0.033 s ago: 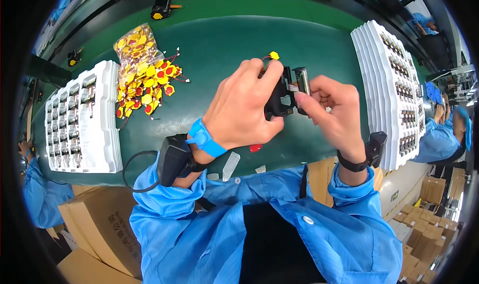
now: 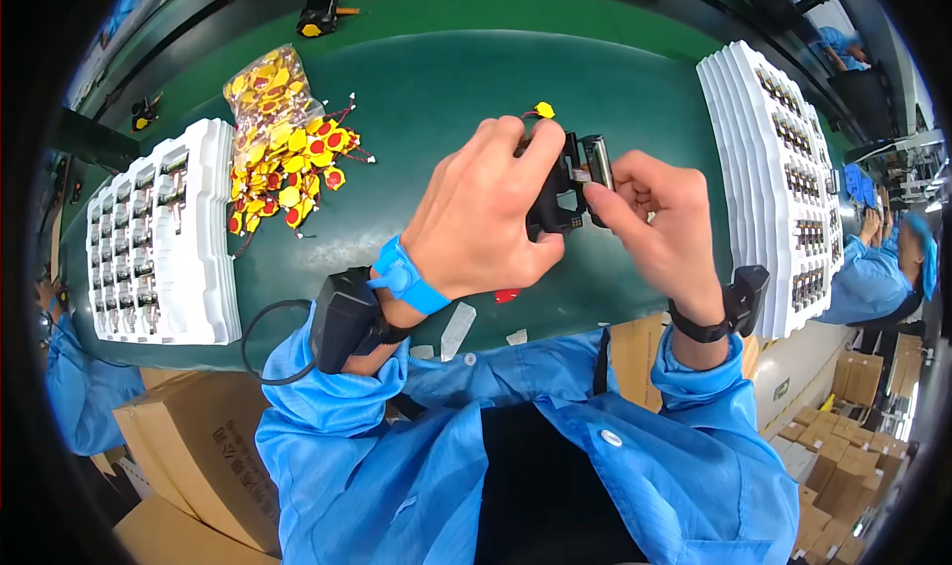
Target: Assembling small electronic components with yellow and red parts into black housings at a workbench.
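Observation:
My left hand (image 2: 483, 208) is closed around a black plastic housing (image 2: 552, 205) with an open cut-out, and its fingers hide much of that part. Against the housing's right side stands a narrow dark piece with a shiny metallic face (image 2: 595, 158). The thumb and forefinger of my right hand (image 2: 659, 218) pinch this piece; whether it is joined to the housing I cannot tell. Just beyond my left fingertips lies a yellow coin-shaped part with a thin red wire (image 2: 543, 111). A small red piece (image 2: 507, 295) rests below my left hand.
To the left, a heap of yellow and red wired discs (image 2: 293, 173) spills from a clear bag (image 2: 268, 84). Stacked white trays (image 2: 208, 257) with small metallic parts stand left, more white trays (image 2: 739, 168) right. Clear scraps (image 2: 458, 329) lie at the near edge. Cartons (image 2: 198, 446) stand below.
My right hand and the shiny-faced piece have shifted very slightly left, toward the housing. My left hand keeps its hold.

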`<action>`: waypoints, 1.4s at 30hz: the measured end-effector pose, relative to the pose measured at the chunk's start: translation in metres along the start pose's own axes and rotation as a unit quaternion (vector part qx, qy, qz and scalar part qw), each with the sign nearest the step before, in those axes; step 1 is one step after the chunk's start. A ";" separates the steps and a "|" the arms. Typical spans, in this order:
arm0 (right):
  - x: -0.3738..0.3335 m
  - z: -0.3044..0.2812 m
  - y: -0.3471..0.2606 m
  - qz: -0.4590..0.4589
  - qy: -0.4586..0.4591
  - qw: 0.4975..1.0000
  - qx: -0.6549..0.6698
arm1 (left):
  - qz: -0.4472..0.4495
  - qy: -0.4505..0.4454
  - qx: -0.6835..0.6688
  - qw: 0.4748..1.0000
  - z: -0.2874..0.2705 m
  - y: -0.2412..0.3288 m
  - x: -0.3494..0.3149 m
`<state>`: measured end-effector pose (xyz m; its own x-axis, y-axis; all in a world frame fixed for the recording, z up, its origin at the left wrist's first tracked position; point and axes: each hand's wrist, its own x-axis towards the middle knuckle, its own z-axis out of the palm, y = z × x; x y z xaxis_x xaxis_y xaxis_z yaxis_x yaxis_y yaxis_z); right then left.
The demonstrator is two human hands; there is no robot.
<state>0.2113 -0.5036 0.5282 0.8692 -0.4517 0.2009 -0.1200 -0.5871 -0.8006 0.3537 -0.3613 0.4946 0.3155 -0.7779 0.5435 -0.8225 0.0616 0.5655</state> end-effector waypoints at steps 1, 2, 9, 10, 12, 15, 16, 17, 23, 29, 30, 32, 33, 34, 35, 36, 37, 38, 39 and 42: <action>0.001 0.002 0.002 0.002 -0.002 1.000 -0.004 | -0.002 0.003 -0.004 1.000 -0.001 0.001 -0.001; 0.002 0.004 0.003 -0.012 -0.005 1.000 -0.026 | 0.006 -0.004 0.008 1.000 -0.001 0.001 -0.002; 0.012 0.017 0.007 0.040 -0.011 0.998 0.039 | 0.014 0.018 0.035 0.999 -0.001 -0.002 -0.003; 0.013 0.018 0.006 0.124 -0.019 0.982 0.141 | 0.014 0.018 0.036 0.999 -0.001 -0.002 -0.003; 0.012 0.018 0.007 0.124 -0.014 0.980 0.156 | 0.007 0.029 0.008 1.000 0.001 -0.002 -0.003; 0.012 0.023 0.019 0.070 0.004 0.990 0.122 | 0.001 0.036 -0.003 0.999 0.005 -0.005 -0.003; 0.012 0.025 0.024 0.016 0.016 0.997 0.072 | 0.001 0.034 -0.002 0.999 0.006 -0.006 -0.004; 0.012 0.026 0.026 0.017 0.017 0.997 0.074 | 0.001 0.044 -0.002 0.999 0.007 -0.008 -0.004; 0.013 0.024 0.019 0.111 -0.014 0.972 0.205 | -0.016 0.073 -0.040 0.996 0.006 -0.007 -0.004; 0.015 0.034 0.035 0.000 0.037 0.997 0.064 | -0.001 0.116 -0.047 0.992 0.010 -0.006 -0.004; 0.016 0.031 0.032 -0.001 0.036 0.997 0.065 | -0.009 0.111 -0.062 0.992 0.008 -0.006 -0.004; 0.016 0.023 0.023 0.099 -0.030 0.954 0.282 | -0.024 0.110 -0.093 0.989 0.005 -0.003 -0.005; 0.015 0.024 0.024 0.098 -0.030 0.954 0.282 | -0.040 0.107 -0.127 0.985 0.005 -0.001 -0.005; 0.014 0.027 0.025 0.037 0.005 0.979 0.200 | -0.039 0.108 -0.126 0.985 0.006 -0.001 -0.004; 0.014 0.028 0.027 -0.023 0.041 0.992 0.116 | -0.038 0.119 -0.126 0.984 0.008 -0.002 -0.005; 0.017 0.028 0.028 -0.088 0.063 0.993 0.039 | -0.036 0.129 -0.126 0.983 0.009 -0.003 -0.005; 0.018 0.028 0.027 -0.088 0.064 0.993 0.039 | -0.035 0.129 -0.125 0.983 0.010 -0.004 -0.005; 0.019 0.028 0.026 -0.096 0.057 0.993 0.023 | -0.017 0.140 -0.112 0.984 0.011 -0.005 -0.006; 0.020 0.027 0.024 -0.104 0.050 0.993 0.008 | 0.001 0.152 -0.098 0.984 0.011 -0.005 -0.006; 0.027 0.010 0.018 0.031 -0.065 0.994 0.078 | 0.003 0.145 -0.104 0.984 0.010 -0.004 -0.007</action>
<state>0.2371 -0.5195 0.5134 0.9186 -0.3866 0.0821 -0.1079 -0.4452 -0.8889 0.3498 -0.3621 0.4825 0.4568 -0.5682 0.6844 -0.7200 0.2156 0.6596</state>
